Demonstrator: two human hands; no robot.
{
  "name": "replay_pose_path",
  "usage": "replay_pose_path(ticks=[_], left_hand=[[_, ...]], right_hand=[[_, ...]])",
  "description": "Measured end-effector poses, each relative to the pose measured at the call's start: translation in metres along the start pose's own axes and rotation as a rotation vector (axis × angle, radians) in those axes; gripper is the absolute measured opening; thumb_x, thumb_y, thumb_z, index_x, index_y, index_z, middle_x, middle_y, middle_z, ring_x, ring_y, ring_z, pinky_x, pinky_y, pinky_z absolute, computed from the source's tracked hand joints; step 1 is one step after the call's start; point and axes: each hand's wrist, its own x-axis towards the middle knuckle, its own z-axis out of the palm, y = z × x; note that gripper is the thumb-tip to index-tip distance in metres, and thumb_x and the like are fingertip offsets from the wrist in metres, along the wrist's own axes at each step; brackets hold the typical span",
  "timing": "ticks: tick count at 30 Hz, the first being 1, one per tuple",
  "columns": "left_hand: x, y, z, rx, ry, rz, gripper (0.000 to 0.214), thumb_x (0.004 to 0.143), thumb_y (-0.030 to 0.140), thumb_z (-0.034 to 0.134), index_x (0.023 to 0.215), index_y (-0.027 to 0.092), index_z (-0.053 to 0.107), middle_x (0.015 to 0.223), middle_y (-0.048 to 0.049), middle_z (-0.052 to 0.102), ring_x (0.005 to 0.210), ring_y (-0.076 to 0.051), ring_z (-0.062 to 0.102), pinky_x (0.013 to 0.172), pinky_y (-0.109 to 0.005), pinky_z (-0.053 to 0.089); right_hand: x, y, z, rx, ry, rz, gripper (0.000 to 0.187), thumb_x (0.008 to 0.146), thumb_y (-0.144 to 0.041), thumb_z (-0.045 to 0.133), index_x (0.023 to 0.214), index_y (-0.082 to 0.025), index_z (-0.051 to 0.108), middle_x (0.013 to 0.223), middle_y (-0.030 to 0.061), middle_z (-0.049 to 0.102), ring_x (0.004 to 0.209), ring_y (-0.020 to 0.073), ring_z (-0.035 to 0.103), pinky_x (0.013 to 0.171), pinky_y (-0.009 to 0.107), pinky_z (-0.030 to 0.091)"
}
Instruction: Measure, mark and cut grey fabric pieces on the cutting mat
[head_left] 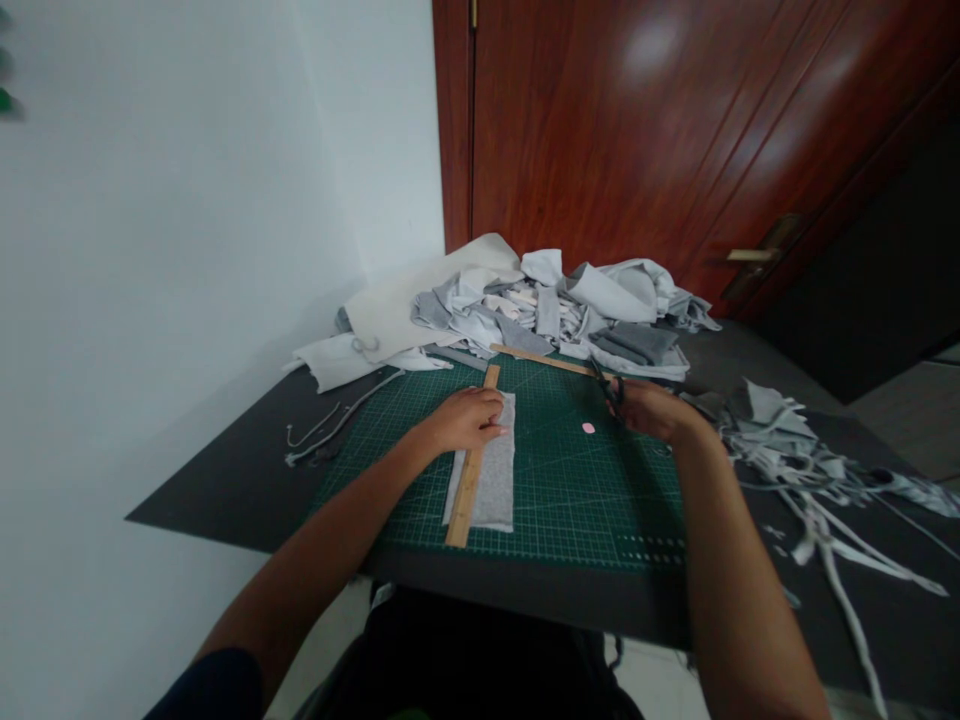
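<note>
A light grey fabric piece (pixel 495 490) lies on the green cutting mat (pixel 559 500), and a wooden ruler (pixel 466 490) rests lengthwise over it. Across the upper part of both is my left hand (pixel 469 418), its fingers curled over the ruler against the cloth. My right hand (pixel 651 410) is closed around black scissors (pixel 611 388) at the mat's right side, with the blades pointing away toward a second wooden ruler (pixel 547 361). A small pink piece (pixel 588 428), perhaps tailor's chalk, sits on the mat between my hands.
Grey and white fabric pieces (pixel 517 310) are heaped along the back of the dark table (pixel 247 480). Thin offcut strips (pixel 817 500) tangle at the right, some trailing toward the front edge. Several cords (pixel 341 425) lie left. A white wall and a red-brown door (pixel 600 130) stand behind.
</note>
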Motion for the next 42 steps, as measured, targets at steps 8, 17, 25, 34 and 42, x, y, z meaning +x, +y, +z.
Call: replay_pose_path(ticks=[8, 17, 25, 34, 42], left_hand=[[-0.007, -0.014, -0.007, 0.038, -0.067, 0.045, 0.033, 0.088, 0.029, 0.074, 0.119, 0.022, 0.067, 0.136, -0.0096, 0.062, 0.135, -0.028, 0.054, 0.119, -0.045, 0.036], [-0.010, -0.018, -0.003, -0.047, -0.071, -0.021, 0.063, 0.082, 0.055, 0.081, 0.133, 0.024, 0.064, 0.151, -0.0110, 0.054, 0.146, -0.035, 0.041, 0.122, -0.049, 0.031], [-0.007, -0.019, 0.001, -0.067, -0.101, -0.030, 0.067, 0.080, 0.048, 0.083, 0.138, 0.025, 0.059, 0.153, -0.0131, 0.051, 0.145, -0.037, 0.043, 0.123, -0.054, 0.027], [-0.012, -0.023, 0.002, -0.117, -0.153, -0.088, 0.076, 0.081, 0.052, 0.081, 0.148, 0.029, 0.052, 0.167, -0.0093, 0.037, 0.158, -0.038, 0.021, 0.128, -0.057, 0.012], [-0.012, -0.027, 0.001, -0.149, -0.198, -0.134, 0.083, 0.079, 0.057, 0.082, 0.151, 0.027, 0.053, 0.169, -0.0125, 0.032, 0.159, -0.042, 0.017, 0.126, -0.061, 0.015]], right_hand=[[0.006, -0.013, 0.023, 0.541, -0.124, 0.181, 0.021, 0.096, -0.037, 0.068, 0.084, -0.024, 0.058, 0.062, -0.0045, 0.064, 0.051, 0.0120, 0.060, 0.046, 0.021, 0.048], [-0.016, -0.019, 0.077, 0.876, -0.348, 0.036, 0.024, 0.085, -0.023, 0.084, 0.087, -0.021, 0.060, 0.073, -0.0024, 0.072, 0.064, 0.0117, 0.069, 0.058, 0.021, 0.060], [-0.033, 0.019, 0.154, 0.659, -0.510, -0.062, 0.041, 0.074, -0.012, 0.090, 0.100, -0.023, 0.060, 0.087, -0.0016, 0.076, 0.081, 0.0180, 0.077, 0.076, 0.035, 0.068], [-0.022, 0.041, 0.164, 0.640, -0.457, -0.012, 0.025, 0.078, -0.019, 0.085, 0.091, -0.021, 0.063, 0.072, -0.0013, 0.071, 0.069, 0.0169, 0.072, 0.076, 0.036, 0.067], [-0.018, 0.042, 0.159, 0.607, -0.435, 0.009, 0.024, 0.080, -0.016, 0.084, 0.090, -0.021, 0.063, 0.073, -0.0004, 0.071, 0.072, 0.0178, 0.071, 0.074, 0.035, 0.065]])
